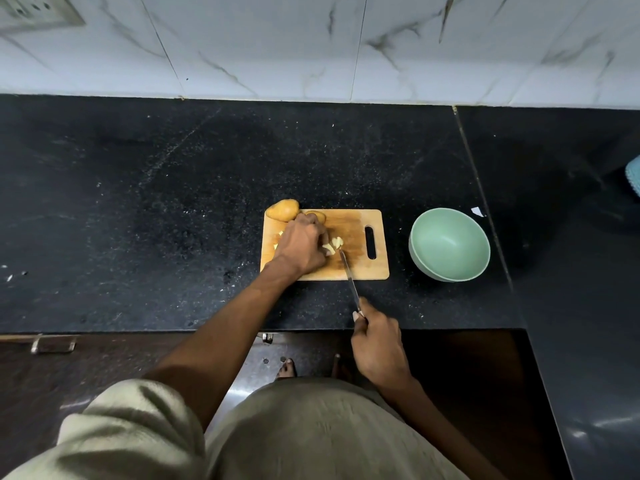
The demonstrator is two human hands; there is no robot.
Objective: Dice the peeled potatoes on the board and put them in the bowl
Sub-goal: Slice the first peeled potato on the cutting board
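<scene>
A wooden cutting board lies on the black counter. My left hand rests over potato pieces at the board's middle, fingers curled down onto them; pale cut pieces show beside its fingertips. A whole potato sits at the board's far left corner, and another potato peeks out behind my hand. My right hand grips the handle of a knife, whose blade tip lies on the board next to the cut pieces. A pale green bowl stands to the right of the board, with nothing in it.
The black stone counter runs left and right, with a seam beyond the bowl. A white scrap lies behind the bowl. A tiled wall closes the back. A blue object shows at the right edge.
</scene>
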